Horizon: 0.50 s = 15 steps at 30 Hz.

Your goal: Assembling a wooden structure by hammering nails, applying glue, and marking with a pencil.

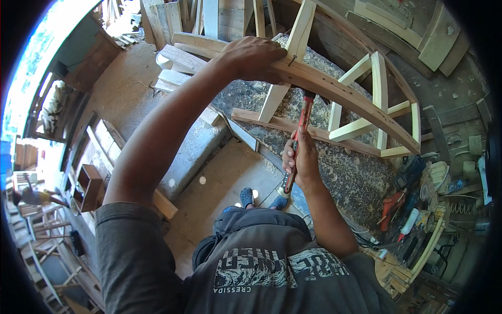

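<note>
A wooden chair-like frame (361, 103) of curved rails and pale slats stands on a speckled workbench (345, 172). My left hand (253, 58) is closed over the near end of its upper curved rail. Just right of those fingers, a nail (293, 60) sticks up at the joint between rail and slat. My right hand (301, 156) grips a hammer (304, 116) by its red and black handle. The hammer's dark head is beside the rail's lower edge, partly hidden by it. Dark holes or nail heads dot the rail.
Power tools (410, 170), a red-tipped white bottle (409, 222) and cables crowd the bench's right side. Boards (180, 58) lie at the far left end, with planks (212, 18) leaning behind. More curved pieces (439, 44) lie at the far right. Sawdust covers the bench.
</note>
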Each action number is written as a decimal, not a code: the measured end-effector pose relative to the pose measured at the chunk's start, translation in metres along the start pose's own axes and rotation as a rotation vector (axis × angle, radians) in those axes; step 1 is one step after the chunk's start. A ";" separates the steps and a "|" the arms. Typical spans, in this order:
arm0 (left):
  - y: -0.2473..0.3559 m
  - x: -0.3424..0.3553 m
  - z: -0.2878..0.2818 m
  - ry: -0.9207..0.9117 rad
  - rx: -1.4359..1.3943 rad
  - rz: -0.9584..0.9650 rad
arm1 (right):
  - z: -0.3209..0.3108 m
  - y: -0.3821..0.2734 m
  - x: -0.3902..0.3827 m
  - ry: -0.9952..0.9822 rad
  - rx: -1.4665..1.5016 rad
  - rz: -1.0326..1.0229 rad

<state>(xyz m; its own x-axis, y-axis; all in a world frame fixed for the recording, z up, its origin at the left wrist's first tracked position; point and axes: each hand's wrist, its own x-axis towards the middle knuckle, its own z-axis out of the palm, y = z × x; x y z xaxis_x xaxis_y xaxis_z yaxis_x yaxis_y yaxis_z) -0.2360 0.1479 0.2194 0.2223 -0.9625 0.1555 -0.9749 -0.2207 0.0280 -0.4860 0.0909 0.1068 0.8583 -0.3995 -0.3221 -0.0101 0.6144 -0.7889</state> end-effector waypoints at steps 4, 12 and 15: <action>0.001 -0.001 -0.001 0.004 0.014 -0.010 | -0.010 -0.007 -0.005 0.012 -0.046 0.013; 0.002 -0.002 -0.003 -0.013 0.032 -0.021 | -0.048 -0.011 -0.059 0.062 -0.407 -0.084; 0.005 0.000 -0.003 -0.024 0.043 -0.004 | -0.041 -0.035 -0.061 0.090 -0.534 -0.233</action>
<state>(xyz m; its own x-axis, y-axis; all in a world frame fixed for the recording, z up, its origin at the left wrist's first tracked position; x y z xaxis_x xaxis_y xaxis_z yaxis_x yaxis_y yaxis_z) -0.2406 0.1475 0.2222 0.2265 -0.9650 0.1321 -0.9730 -0.2303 -0.0141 -0.5591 0.0657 0.1330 0.8221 -0.5535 -0.1334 -0.1038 0.0848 -0.9910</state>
